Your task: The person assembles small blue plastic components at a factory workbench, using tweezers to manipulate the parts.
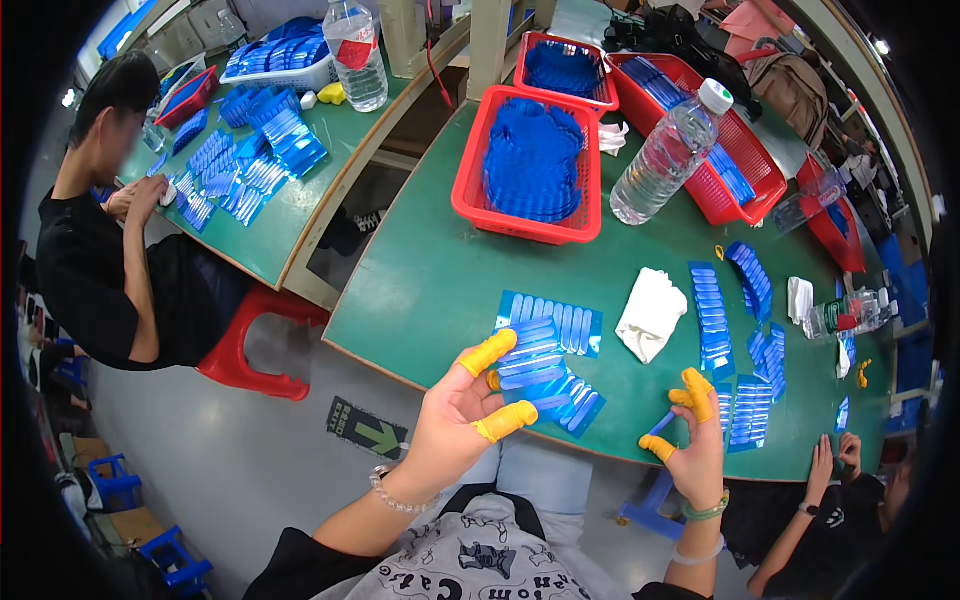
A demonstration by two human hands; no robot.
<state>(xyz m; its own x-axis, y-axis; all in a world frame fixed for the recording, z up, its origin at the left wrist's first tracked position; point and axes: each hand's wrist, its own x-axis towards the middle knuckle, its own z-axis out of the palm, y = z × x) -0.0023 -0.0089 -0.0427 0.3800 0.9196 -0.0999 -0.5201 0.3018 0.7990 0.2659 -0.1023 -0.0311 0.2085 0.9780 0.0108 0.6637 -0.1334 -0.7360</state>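
Yellow finger cots cover several fingertips of both my hands. My left hand (pixel 455 425) is closed on a blue sheet (pixel 530 360) carrying rows of narrow, rounded strips, held over the table's near edge. Partly under it lie another blue sheet (pixel 566 328) and a crossed blue sheet (pixel 578 408). To the right, my right hand (pixel 697 450) pinches a small slim blue strip (pixel 661 424) between thumb and fingers, apart from the sheet. Close by that hand, several more strip sheets (pixel 711 312) rest on the green table (pixel 420 290). A crumpled white cloth (pixel 652 314) lies between the hands' areas.
Red baskets (pixel 590 236) of blue pieces stand at the back, beside a clear water bottle (pixel 665 160). Another bottle (pixel 850 314) lies at the right. A person (pixel 125 230) works at the left table; another person's hands (pixel 835 460) show at lower right.
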